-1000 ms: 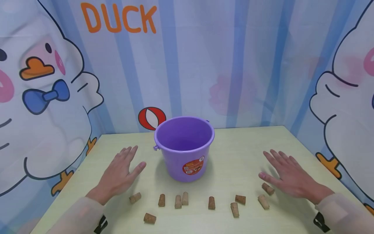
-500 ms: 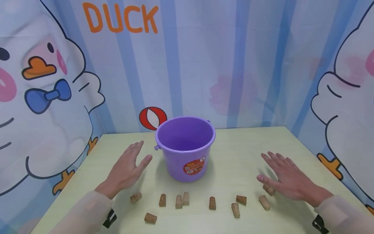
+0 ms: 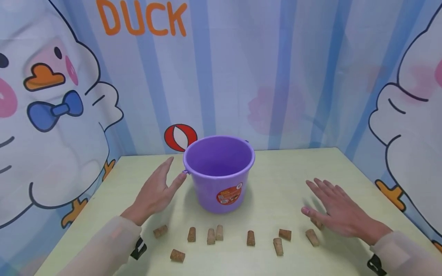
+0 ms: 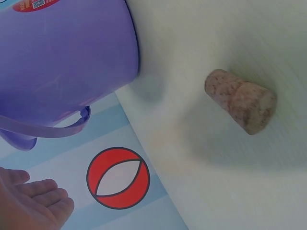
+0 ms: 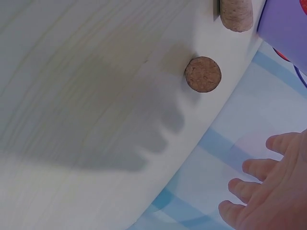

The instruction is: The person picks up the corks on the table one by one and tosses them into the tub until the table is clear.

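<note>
A purple bucket (image 3: 207, 191) with a red label stands upright near the back of the table. My left hand (image 3: 153, 193) is just left of it, fingers extended and thumb tip overlapping the handle knob at the rim in the head view. In the left wrist view the bucket's handle (image 4: 43, 128) hangs along its side, with the left fingers below, holding nothing. My right hand (image 3: 340, 211) hovers palm down over the table's right side, fingers spread and empty. It partly covers one cork (image 3: 317, 223); another cork (image 3: 312, 237) lies beside it.
Several corks lie scattered in front of the bucket, among them a dark cork (image 3: 250, 238), a paler cork (image 3: 211, 236), a left cork (image 3: 160, 231) and a front cork (image 3: 177, 255). A printed curtain (image 3: 235, 69) rises behind the pale table (image 3: 286, 184).
My left hand has moved right and forward, up to the bucket's left side. The right hand has shifted slightly left. The bucket and corks have stayed in place.
</note>
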{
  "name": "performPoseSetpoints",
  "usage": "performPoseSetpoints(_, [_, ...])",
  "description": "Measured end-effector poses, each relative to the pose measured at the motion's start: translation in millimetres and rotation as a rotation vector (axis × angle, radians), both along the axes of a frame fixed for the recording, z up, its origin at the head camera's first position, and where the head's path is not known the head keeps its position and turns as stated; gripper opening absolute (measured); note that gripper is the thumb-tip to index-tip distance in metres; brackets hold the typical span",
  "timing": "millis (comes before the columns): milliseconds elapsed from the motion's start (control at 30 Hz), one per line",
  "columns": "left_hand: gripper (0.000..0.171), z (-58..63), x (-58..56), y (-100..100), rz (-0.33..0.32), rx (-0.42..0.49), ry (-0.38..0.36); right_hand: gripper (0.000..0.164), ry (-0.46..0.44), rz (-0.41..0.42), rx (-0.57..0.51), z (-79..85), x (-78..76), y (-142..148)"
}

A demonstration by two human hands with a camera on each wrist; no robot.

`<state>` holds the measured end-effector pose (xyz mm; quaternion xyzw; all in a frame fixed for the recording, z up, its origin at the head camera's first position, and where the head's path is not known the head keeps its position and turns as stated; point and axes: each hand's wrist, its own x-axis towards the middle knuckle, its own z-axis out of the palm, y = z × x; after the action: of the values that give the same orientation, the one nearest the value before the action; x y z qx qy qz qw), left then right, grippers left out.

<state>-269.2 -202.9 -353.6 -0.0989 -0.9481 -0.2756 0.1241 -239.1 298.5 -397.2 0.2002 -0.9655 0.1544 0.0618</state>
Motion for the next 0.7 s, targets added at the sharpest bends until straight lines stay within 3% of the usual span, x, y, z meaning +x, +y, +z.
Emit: performPoseSetpoints(700, [0.099, 8.5, -12.6, 21, -0.043, 0.092, 0.012, 0.084, 0.013, 0.016, -0.015, -0.8, 4.9, -6])
